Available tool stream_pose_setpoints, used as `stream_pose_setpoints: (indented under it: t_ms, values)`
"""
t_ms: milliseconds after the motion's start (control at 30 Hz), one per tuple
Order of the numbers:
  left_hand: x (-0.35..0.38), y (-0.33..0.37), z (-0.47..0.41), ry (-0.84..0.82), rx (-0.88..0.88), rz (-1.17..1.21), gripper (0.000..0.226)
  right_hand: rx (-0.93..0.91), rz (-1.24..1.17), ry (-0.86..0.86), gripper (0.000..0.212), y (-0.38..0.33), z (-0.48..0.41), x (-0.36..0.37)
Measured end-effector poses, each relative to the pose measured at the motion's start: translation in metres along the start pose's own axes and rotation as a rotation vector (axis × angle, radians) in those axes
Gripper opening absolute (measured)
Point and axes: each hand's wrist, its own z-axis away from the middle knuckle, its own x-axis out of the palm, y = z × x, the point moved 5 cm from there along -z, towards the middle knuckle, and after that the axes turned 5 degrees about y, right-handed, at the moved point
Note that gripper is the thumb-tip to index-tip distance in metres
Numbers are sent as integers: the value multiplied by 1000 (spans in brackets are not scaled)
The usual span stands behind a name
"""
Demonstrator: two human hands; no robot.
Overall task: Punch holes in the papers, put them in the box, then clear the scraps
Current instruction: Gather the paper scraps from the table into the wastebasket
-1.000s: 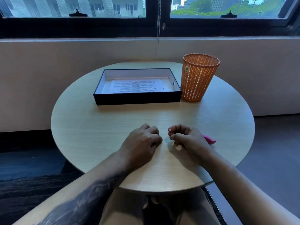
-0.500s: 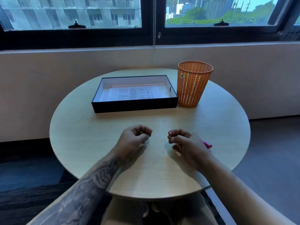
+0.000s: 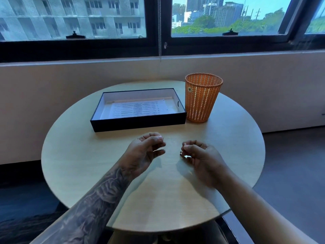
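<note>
My left hand (image 3: 145,152) hovers over the middle of the round table, fingers curled towards the thumb, with nothing visible in them. A short gap to its right, my right hand (image 3: 200,158) is curled the same way, and its fingertips pinch small pale paper scraps (image 3: 185,156). The black box (image 3: 137,124) stands further back with the printed papers (image 3: 136,110) lying flat inside. No hole punch shows in this view.
An orange mesh waste basket (image 3: 202,100) stands against the box's right side. The wooden table (image 3: 84,155) ends in a curved edge close to my body. A low wall and windows run behind it, with dark floor on both sides.
My hands have drawn apart and lifted slightly off the table, with the fingers loosening. The view has tilted up. The pink object behind my right hand is no longer visible.
</note>
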Motion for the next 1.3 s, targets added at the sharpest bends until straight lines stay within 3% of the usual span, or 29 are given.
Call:
stream_pose_setpoints:
  t_ms: [400, 533, 667, 767, 867, 1300]
  values:
    - [63, 63, -84, -99, 153, -258, 10, -261, 292, 43, 10, -97, -46, -19]
    - [105, 109, -133, -120, 353, -528, 6, -464, 490, 98, 6, -172, -85, -25]
    - [145, 135, -183, -127, 478, -855, 7, -628, 881, 207, 6, -231, -126, -26]
    - [165, 131, -207, -157, 476, -1121, 6, -591, 1167, 203, 4, -241, -155, -25]
    - [167, 119, -223, -167, 417, -1223, 6, -530, 1304, 144, 6, -236, -177, -25]
    - [160, 112, -232, -168, 363, -1217, 8, -568, 1337, 120, 7, -223, -191, -27]
